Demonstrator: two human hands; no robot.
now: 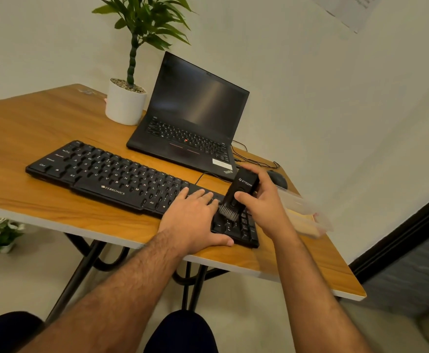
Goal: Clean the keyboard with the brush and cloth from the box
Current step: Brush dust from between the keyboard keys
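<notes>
Plain pale walls meet at a corner behind a wooden surface (43, 128) on black metal legs. Keyboard (111, 171), black and corded, lies diagonally across the near half, running from 9 o'clock toward 4 o'clock. Behind it at 12 o'clock: open laptop (193, 115), screen dark; white potted plant (125, 103) at 11 o'clock; mouse (278, 179) just past the keyboard's right end. Clear plastic box (305, 212) sits at 3 o'clock near the surface's right edge, blurred, contents not readable; no cloth made out. Left hand (195, 220) lies flat, fingers straight and spread over the keys right of the space bar, thumb along the keyboard's near edge, holding nothing; judged to be pinning the keyboard so it does not slide under brushing. Right hand (261, 197) has its grip closed around the brush (239, 194), a black block-shaped handle with printed lettering, thumb on the near face, fingers wrapped behind. Brush is tilted, handle top leaning toward 1 o'clock, grey bristles pointing down at 7 o'clock and touching the keys at the right-hand end, by the number pad. Tilt likely lets bristle tips reach into the gaps between keys. Bristle end sits just below the grip, between the two hands, just beside the left fingertips. Judgement: brushing stage under way at the right end; rest of the keys and the cloth wipe not yet done.
</notes>
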